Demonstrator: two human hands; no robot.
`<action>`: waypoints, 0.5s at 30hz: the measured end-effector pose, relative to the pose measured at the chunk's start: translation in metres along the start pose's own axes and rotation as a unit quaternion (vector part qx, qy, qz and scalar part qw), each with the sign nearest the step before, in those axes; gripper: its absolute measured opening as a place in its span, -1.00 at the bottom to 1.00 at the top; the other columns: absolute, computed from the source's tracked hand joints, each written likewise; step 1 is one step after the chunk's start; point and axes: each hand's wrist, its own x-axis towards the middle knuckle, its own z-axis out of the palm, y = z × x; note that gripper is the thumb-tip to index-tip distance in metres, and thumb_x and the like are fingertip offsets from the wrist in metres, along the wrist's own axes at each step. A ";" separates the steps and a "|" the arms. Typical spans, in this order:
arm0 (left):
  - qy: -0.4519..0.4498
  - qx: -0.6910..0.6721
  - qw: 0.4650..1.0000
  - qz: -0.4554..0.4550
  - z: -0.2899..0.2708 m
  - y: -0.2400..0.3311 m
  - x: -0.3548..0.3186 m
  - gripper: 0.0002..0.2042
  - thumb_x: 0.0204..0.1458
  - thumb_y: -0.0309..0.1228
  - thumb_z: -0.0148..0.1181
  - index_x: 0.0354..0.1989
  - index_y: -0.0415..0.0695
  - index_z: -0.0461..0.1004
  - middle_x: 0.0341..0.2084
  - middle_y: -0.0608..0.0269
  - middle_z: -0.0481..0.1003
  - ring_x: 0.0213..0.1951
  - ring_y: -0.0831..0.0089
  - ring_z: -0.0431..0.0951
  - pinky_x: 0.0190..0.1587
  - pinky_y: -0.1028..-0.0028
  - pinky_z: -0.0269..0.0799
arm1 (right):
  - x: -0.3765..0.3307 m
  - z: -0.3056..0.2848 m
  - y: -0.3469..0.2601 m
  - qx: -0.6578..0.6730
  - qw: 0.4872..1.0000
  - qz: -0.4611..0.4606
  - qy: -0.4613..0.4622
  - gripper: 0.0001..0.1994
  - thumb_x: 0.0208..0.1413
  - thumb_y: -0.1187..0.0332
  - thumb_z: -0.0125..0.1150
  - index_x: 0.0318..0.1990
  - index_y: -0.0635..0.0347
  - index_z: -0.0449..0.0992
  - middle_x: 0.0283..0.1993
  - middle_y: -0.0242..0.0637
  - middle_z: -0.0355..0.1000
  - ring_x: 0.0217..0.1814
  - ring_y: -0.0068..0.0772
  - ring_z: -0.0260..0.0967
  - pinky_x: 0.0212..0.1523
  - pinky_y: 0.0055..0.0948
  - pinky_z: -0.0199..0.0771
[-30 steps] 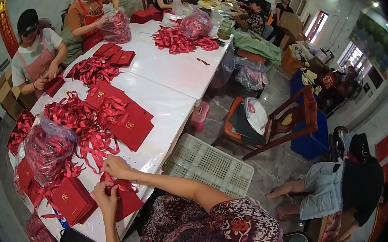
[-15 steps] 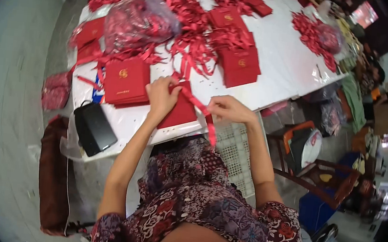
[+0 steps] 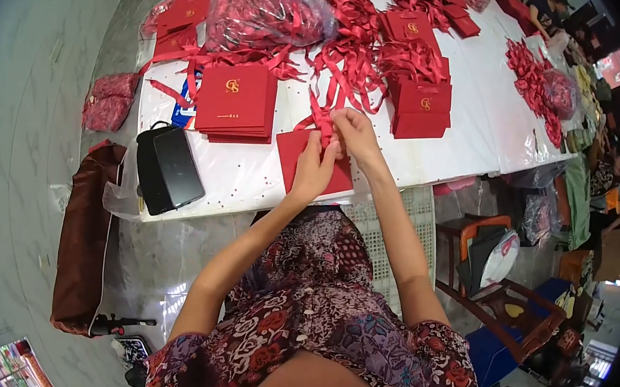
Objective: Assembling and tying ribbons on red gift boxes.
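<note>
In front of me a flat red paper piece [image 3: 292, 150], perhaps a small bag or folder, lies near the front edge of the table. A red ribbon [image 3: 324, 129] stands at its far edge. My left hand [image 3: 315, 170] rests over the paper, its fingertips closed on the ribbon. From the right, my right hand [image 3: 359, 137] pinches the same ribbon a little farther up. How the ribbon passes between the fingers is partly hidden. Just beyond my hands, a heap of loose red ribbons [image 3: 343, 84] spreads toward me.
To the left sits a stack of red folders [image 3: 234, 102] with gold emblems; a black phone [image 3: 180, 168] lies on a dark case nearer me. A plastic bag of ribbons [image 3: 265, 7] stands behind. More red folders [image 3: 423, 111] lie right on the white table [image 3: 479, 98]. A wooden chair [image 3: 504, 289] stands right.
My right hand has moved from the stretched-out ribbon end back toward the paper's far edge. My left hand has slid down onto the paper. The whole view has shifted slightly.
</note>
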 end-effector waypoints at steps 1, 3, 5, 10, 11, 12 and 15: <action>0.003 0.000 1.000 -0.001 -0.002 -0.005 -0.001 -0.80 0.28 -0.35 -0.04 -0.06 -0.22 0.33 -0.40 0.09 0.54 -0.34 0.26 0.52 -0.21 0.31 0.43 | 0.001 0.001 0.002 -0.001 1.000 0.001 -0.003 -0.80 0.28 0.27 0.14 -0.29 0.22 0.52 -0.52 -0.49 0.39 -0.55 -0.72 0.30 -0.59 -0.68 0.26; 0.022 0.001 1.000 0.008 -0.011 -0.014 -0.004 -0.84 0.31 -0.39 -0.09 -0.12 -0.24 0.31 -0.59 0.20 0.50 -0.56 0.41 0.49 -0.41 0.43 0.43 | 0.003 0.003 0.006 -0.050 0.996 -0.028 0.068 -0.81 0.26 0.29 0.15 -0.30 0.23 0.53 -0.53 -0.50 0.39 -0.54 -0.73 0.29 -0.62 -0.67 0.23; -0.017 0.016 0.999 -0.022 -0.020 -0.015 -0.012 -0.84 0.31 -0.41 -0.09 -0.11 -0.25 0.31 -0.57 0.23 0.50 -0.52 0.50 0.49 -0.40 0.45 0.43 | 0.011 -0.022 0.025 -0.061 0.993 -0.059 0.083 -0.82 0.23 0.31 0.16 -0.30 0.25 0.53 -0.52 -0.49 0.41 -0.54 -0.72 0.30 -0.59 -0.64 0.26; -0.067 0.014 0.995 -0.068 -0.045 -0.017 -0.025 -0.84 0.29 -0.39 -0.02 -0.21 -0.24 0.39 -0.58 0.33 0.45 -0.54 0.61 0.43 -0.44 0.57 0.37 | 0.001 -0.051 0.045 -0.302 0.930 -0.147 0.150 -0.84 0.16 0.33 0.19 -0.27 0.25 0.52 -0.50 -0.32 0.45 -0.51 -0.42 0.37 -0.44 -0.37 0.37; -0.052 0.027 0.996 -0.062 -0.052 -0.019 -0.025 -0.83 0.26 -0.38 0.05 -0.25 -0.26 0.43 -0.60 0.32 0.46 -0.56 0.59 0.44 -0.47 0.51 0.38 | -0.010 -0.046 0.040 -0.385 0.890 -0.181 0.166 -0.85 0.15 0.33 0.19 -0.26 0.24 0.52 -0.45 -0.24 0.46 -0.50 -0.30 0.39 -0.42 -0.30 0.38; -0.050 0.025 0.993 -0.108 -0.060 -0.020 -0.023 -0.82 0.22 -0.36 0.13 -0.30 -0.25 0.46 -0.58 0.36 0.45 -0.54 0.65 0.43 -0.48 0.57 0.38 | -0.018 -0.040 0.035 -0.403 0.873 -0.196 0.191 -0.86 0.12 0.35 0.20 -0.22 0.20 0.51 -0.30 -0.15 0.47 -0.33 -0.10 0.41 -0.26 -0.23 0.41; -0.047 -0.025 0.989 -0.135 -0.068 -0.009 -0.017 -0.84 0.20 -0.37 0.17 -0.29 -0.22 0.48 -0.54 0.38 0.47 -0.52 0.69 0.43 -0.48 0.63 0.39 | -0.039 -0.023 0.004 -0.455 0.806 -0.356 0.128 -0.80 0.07 0.38 0.25 -0.15 0.18 0.50 -0.20 -0.17 0.46 -0.16 -0.10 0.39 -0.09 -0.22 0.37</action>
